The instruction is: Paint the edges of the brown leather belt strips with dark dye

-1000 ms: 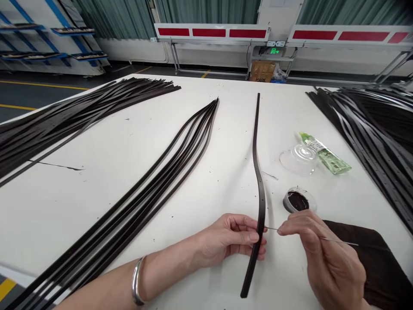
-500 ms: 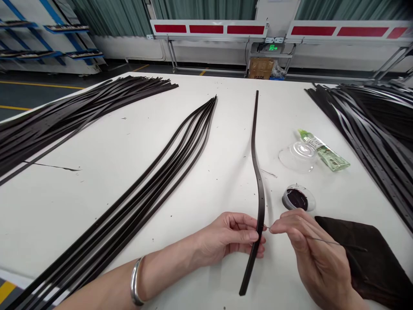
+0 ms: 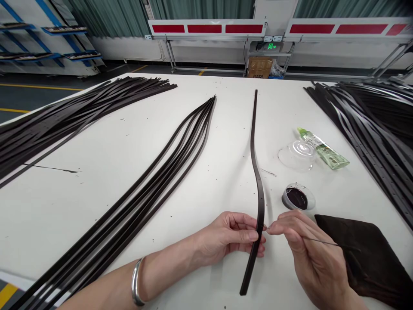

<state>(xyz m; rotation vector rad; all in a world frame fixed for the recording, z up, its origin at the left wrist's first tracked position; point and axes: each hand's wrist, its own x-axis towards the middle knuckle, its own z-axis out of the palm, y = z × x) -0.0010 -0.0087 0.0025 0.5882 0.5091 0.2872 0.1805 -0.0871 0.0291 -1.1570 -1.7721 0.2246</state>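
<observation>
A long dark strap (image 3: 260,202) with small holes runs away from me over the table, its near part lifted off the surface. My left hand (image 3: 230,237) is closed on it near its lower end, thumb on top and fingers behind. Close by on the right, my right hand (image 3: 311,254) pinches a thin needle-like tool (image 3: 319,241). The tool's tip is at the strap's right edge, beside my left fingertips; whether it touches is too small to tell. A small clear dish of dark liquid (image 3: 297,198) stands just beyond my right hand.
A dark cloth (image 3: 364,249) lies by my right hand. Farther back are a clear plastic lid (image 3: 297,155) and a green tube (image 3: 329,153). Several straps (image 3: 161,172) lie on the left, with larger strap piles (image 3: 97,103) at the far left and right of the white table (image 3: 129,224).
My right hand has shifted slightly left, bringing its fingertips nearer the strap's edge. My left hand and the strap have stayed in place.
</observation>
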